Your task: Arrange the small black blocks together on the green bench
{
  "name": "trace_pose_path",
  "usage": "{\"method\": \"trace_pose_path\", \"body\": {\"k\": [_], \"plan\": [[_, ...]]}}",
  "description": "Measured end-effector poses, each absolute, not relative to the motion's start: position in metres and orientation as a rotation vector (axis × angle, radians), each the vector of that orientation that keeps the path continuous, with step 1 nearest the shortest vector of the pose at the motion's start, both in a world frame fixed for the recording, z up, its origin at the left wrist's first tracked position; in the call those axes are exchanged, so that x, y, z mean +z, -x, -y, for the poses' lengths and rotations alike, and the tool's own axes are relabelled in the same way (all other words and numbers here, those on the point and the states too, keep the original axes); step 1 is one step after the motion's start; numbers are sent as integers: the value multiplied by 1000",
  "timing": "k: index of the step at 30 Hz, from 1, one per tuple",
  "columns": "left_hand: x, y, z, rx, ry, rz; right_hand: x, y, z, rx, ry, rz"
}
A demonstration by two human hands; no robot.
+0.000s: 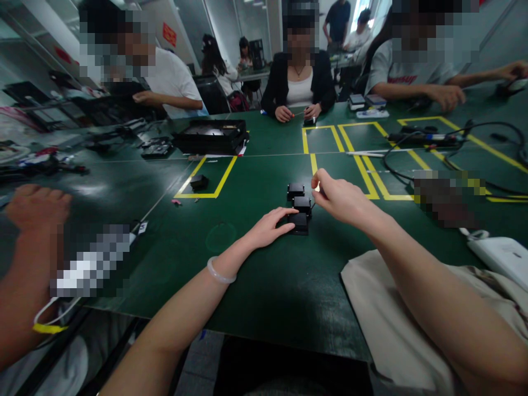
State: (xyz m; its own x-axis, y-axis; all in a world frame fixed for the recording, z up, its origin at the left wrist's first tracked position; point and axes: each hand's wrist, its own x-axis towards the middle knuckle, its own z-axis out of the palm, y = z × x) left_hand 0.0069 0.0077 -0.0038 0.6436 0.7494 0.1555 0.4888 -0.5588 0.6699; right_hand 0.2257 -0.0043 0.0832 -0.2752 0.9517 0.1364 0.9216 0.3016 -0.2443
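A left hand (270, 226) spreads thumb and forefinger partway at the nearest of 3 small black boxes (302, 204), set in a close row at its fingertips on a green table (264, 286); whether it grips or merely rests there cannot be told. The right hand (346, 198), its fingers curled inward, hovers just right of the row; whether it has hold of anything is unclear. The left fingers partly cover the nearest box.

Left of and beyond the left hand lie a small black piece (198, 182) and a large black case (210, 137). Yellow tape (371, 184) marks the tabletop behind the right hand, with black cables (385, 159) farther right. Beige cloth (371, 308) lies below the right forearm, near a white power bank (501, 256). Beyond both hands, a co-worker in a dark jacket (272, 82) sits across the table.
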Motion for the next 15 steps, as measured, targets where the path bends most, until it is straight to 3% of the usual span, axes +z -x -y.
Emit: {"method": "trace_pose_path", "body": {"k": [8, 15], "plan": [[-4, -7, -8, 570, -2261, -966, 82, -223, 3, 6, 1817, 2290], [-4, -7, -8, 566, -2267, -966, 83, -224, 6, 128, 1722, 2311]]}}
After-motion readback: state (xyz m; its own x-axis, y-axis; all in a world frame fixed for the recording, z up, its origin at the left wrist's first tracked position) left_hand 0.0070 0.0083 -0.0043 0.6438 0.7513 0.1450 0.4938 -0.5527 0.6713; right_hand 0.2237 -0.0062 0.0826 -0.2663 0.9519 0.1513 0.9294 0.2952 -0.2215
